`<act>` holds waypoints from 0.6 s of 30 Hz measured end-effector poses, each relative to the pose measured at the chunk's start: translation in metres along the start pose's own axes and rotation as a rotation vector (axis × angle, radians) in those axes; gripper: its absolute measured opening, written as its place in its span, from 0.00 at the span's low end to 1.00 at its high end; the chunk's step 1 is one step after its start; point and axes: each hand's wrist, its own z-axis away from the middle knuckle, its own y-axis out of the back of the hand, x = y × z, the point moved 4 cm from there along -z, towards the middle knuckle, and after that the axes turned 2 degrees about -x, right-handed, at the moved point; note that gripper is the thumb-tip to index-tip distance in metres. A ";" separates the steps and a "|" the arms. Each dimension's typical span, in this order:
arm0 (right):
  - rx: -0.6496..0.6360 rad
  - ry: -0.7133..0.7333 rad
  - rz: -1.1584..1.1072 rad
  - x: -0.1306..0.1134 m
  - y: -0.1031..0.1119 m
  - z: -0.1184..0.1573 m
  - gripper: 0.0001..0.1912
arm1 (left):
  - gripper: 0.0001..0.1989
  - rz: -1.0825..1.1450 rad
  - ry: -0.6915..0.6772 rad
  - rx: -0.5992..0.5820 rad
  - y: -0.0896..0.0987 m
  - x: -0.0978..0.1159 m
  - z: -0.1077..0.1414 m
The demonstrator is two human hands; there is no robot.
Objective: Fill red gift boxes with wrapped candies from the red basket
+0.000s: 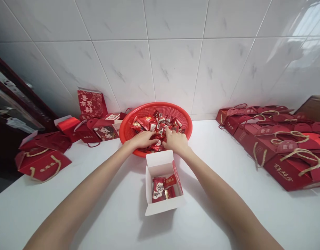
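Both of my hands reach into a red plastic basket (125,120) heaped with red-wrapped candies (161,121). My left hand (144,139) rests over the left side of the heap, thumb apart from the fingers. On the right, my right hand (176,140) touches the candies, its index finger and thumb spread. A small wrapped candy (157,144) lies between the two hands; neither visibly grips it. Some fingertips are hidden among the wrappers. In front of the basket, between my forearms, stands an open white-lined box (160,170) with several wrapped candies (158,190) inside.
Red gift boxes with rope handles (285,166) stand in rows at the right. More red boxes (43,165) are at the left, one taller box (90,103) against the tiled wall (175,73). A brown carton (314,111) sits at the far right on the white table (105,215).
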 end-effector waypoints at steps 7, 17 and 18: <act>0.069 -0.013 0.007 -0.003 -0.002 0.009 0.26 | 0.19 0.106 0.088 0.218 0.006 -0.004 0.011; 0.012 -0.023 0.000 -0.002 -0.002 0.002 0.27 | 0.19 0.144 0.280 0.193 0.012 -0.014 0.014; 0.014 -0.022 0.007 -0.002 -0.002 0.002 0.29 | 0.20 0.117 0.327 0.165 0.010 -0.016 0.014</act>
